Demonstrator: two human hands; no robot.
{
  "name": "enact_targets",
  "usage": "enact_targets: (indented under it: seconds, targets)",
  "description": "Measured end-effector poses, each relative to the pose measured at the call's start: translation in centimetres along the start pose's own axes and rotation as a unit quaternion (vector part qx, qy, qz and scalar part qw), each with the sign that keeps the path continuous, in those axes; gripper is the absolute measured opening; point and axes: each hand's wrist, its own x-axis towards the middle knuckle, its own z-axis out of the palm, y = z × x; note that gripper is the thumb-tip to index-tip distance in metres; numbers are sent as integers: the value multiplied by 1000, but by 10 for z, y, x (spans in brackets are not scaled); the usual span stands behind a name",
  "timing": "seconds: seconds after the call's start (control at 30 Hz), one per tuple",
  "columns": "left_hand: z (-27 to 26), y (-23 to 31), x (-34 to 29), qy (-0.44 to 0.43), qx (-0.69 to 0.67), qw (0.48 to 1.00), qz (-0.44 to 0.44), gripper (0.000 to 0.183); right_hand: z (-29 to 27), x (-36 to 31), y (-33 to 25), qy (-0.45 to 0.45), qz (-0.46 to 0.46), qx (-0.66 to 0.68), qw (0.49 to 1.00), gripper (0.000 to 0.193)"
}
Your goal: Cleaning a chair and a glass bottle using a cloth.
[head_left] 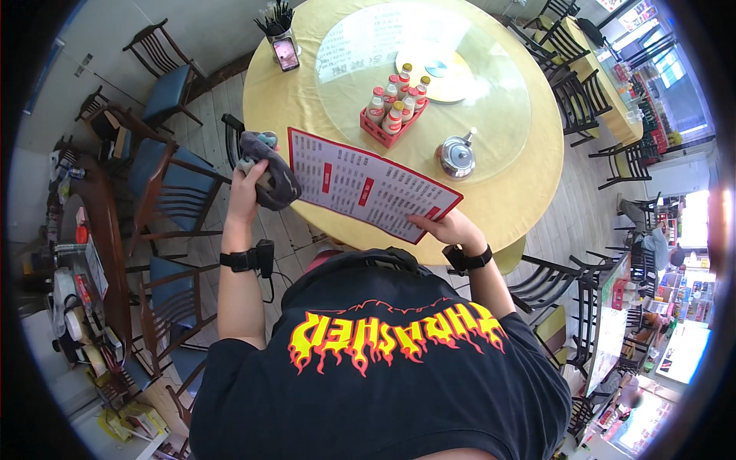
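My right hand [446,229] grips the lower right corner of a large red-edged menu [356,180], its thumb lying on the printed face. The menu is tilted in front of me, over the near edge of the round table. At its left side, my left hand [246,188] is closed around a bunched dark grey cloth [274,178] with lighter patches. Beyond the menu, a red crate [381,136] of several bottles with red and yellow caps stands on the glass turntable [491,100]. A shiny metal teapot [455,157] sits to the right of the crate.
The round table has a yellow cloth [295,100]. At its far left edge a phone [285,54] leans against a holder of dark utensils [274,21]. Wooden chairs with blue seats [170,93] stand at left, dark chairs [576,103] and another yellow table [613,80] at right.
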Motion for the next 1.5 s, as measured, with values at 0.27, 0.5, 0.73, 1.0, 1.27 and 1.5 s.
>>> enact_targets:
  seconds: [0.27,0.5,0.73,1.0,1.27,1.5]
  targets:
    - [5,13,-4,-230,224,945,-60,30,-8,-7,-7,-35,9,-4,999,38]
    - [16,-4,-5,-239,176,950,-94,27,-18,-25,7,24,-7,-34,999,36]
    - [46,-44,-15,-254,284,923,-52,30,-51,-38,7,122,105,-11,987,36]
    - [46,-48,-7,-132,191,970,-74,27,-29,-31,32,157,81,58,983,32]
    - [72,-63,-10,-79,-63,982,-161,33,35,11,43,143,9,187,972,37]
    - [62,-44,-4,-90,99,990,-51,29,-14,0,32,58,-15,147,987,43]
